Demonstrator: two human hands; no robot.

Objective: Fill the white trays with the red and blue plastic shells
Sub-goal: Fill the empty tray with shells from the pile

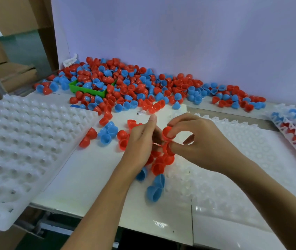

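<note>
Head view, frame centre: right hand [196,141] pinches red shells [168,134]; left hand [141,139] grips more, presumably gathering for the tray [233,159].

Single view, head-worn, wide-angle. Looks forward and steeply down from above the forearms, which enter from the bottom edge. Close range: left hand [140,141] and right hand [196,141] sit at frame centre, filling much of the middle. Beyond the hands the view reaches the shell pile [143,83] against the back wall [179,33]. Left of the left hand, a white tray [17,141]; under and right of the right hand, another tray [242,159]. Straight edges bow toward the frame borders. No second view, so no overlap.
</note>
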